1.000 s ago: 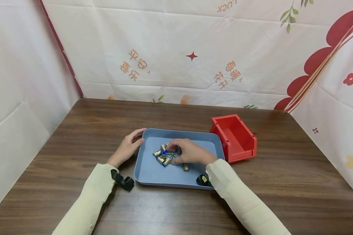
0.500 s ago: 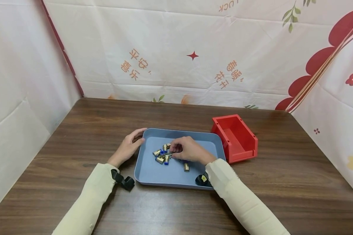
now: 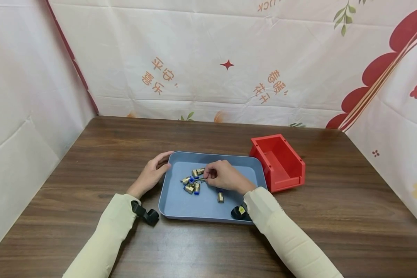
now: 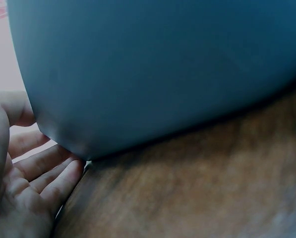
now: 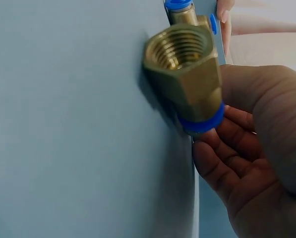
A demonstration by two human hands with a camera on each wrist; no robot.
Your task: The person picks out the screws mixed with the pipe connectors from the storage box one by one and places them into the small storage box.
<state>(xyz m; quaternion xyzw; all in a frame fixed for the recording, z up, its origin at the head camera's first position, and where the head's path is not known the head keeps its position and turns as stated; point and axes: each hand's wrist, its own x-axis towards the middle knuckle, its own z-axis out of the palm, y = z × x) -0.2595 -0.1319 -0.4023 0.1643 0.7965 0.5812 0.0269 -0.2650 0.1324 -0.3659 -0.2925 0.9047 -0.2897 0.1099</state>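
In the head view, a blue-grey tray (image 3: 191,206) holds several brass push-in fittings (image 3: 189,189) with blue collars, clustered left of centre. My left hand (image 3: 149,175) holds the tray's left rim, thumb at the edge and fingers outside; the left wrist view shows those fingers (image 4: 43,161) against the tray's outer wall. Over the cluster's right side, my right hand (image 3: 226,177) pinches a thin metal screw (image 3: 201,180) at its fingertips. A lone fitting (image 3: 220,197) lies below that hand; in the right wrist view this brass fitting (image 5: 187,74) hides the pinch.
A red open-fronted bin (image 3: 279,164) stands against the tray's right side. The brown wooden table (image 3: 180,251) extends around both. A printed white cloth (image 3: 194,46) hangs behind it.
My right hand has closed its fingertips on a screw and shifted slightly right; some fittings in the cluster turned or moved apart. The left hand has stayed at the rim.
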